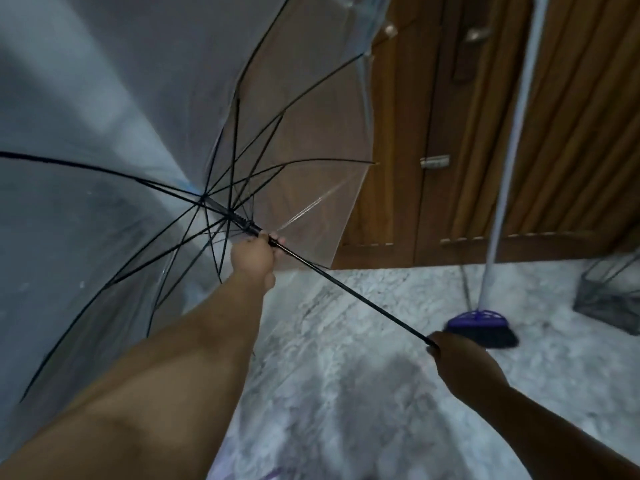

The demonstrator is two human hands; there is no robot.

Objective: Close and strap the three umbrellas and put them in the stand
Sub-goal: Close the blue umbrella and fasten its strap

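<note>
A clear plastic umbrella (145, 98) with black ribs stands open, its canopy filling the upper left. Its thin black shaft (349, 292) slants down to the right. My left hand (254, 254) grips the shaft at the sliding runner, just below the spreading ribs. My right hand (460, 365) grips the lower end of the shaft; the handle is hidden inside my fist. A dark wire-mesh stand (609, 299) sits on the floor at the far right edge, partly cut off. No other umbrella shows.
A broom with a purple head (479, 320) and pale pole (512, 150) leans near the wooden doors (433, 133) behind. Grey marbled floor (346, 393) spreads below my arms. A pale wall lies behind the canopy on the left.
</note>
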